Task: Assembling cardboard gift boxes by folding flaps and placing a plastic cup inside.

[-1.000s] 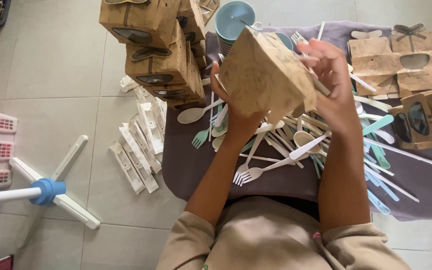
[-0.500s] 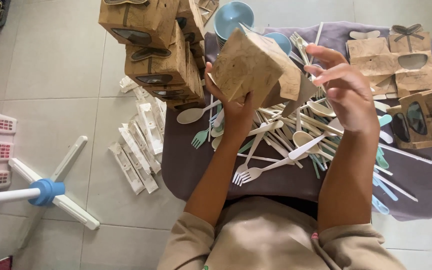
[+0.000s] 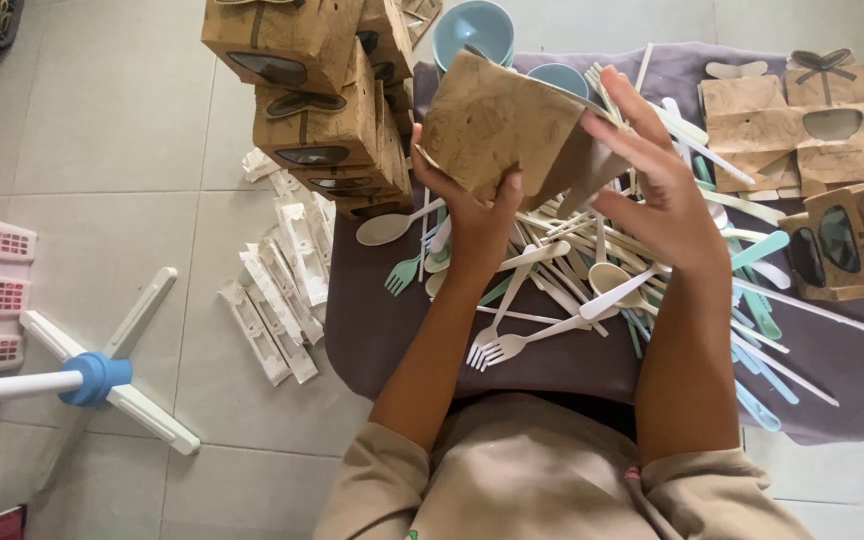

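The low table, covered with a dark purple cloth (image 3: 382, 330), carries a big heap of pale plastic cutlery (image 3: 572, 270), forks, spoons and thin sticks in cream and mint green, with two blue bowls (image 3: 474, 30) at its far edge. To the left of them rises a stack of finished brown cardboard boxes (image 3: 317, 110) with dark windows, and flat unfolded box blanks (image 3: 787, 125) lie at the right. Above the heap, the brown cardboard box (image 3: 497, 125) is in the air, tilted, now lower and more to the left than one second ago. The left hand (image 3: 472, 215) holds it from below, thumb pressed on the near face. The right hand (image 3: 657, 185), which was closed on the box one second ago, has come off it; its fingers are spread wide just beside the right flap, perhaps brushing it, the view is not clear there. So the box now rests in the left hand alone, and the right one holds nothing.
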